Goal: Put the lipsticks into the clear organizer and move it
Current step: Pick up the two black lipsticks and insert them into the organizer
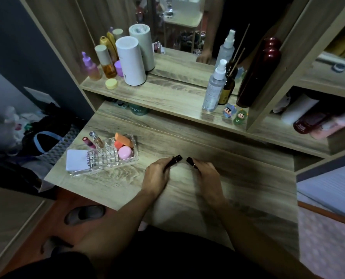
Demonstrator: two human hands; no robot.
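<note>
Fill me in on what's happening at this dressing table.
A person sits at the wooden table with a dark lipstick in each hand: the left hand holds one lipstick, the right hand the other lipstick. Both hands rest low on the table. The clear organizer sits to the left, already holding a few cosmetics. Neither lipstick is in it yet.

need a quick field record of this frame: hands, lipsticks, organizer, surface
left hand: closed on a black lipstick, tip pointing away
right hand: closed on a second black lipstick
clear organizer: on desk, left of both hands, untouched
organizer contents: white pad, two tubes, pink jar, orange sponges
lipsticks in organizer: neither black one yet
surface: wooden desk
</note>
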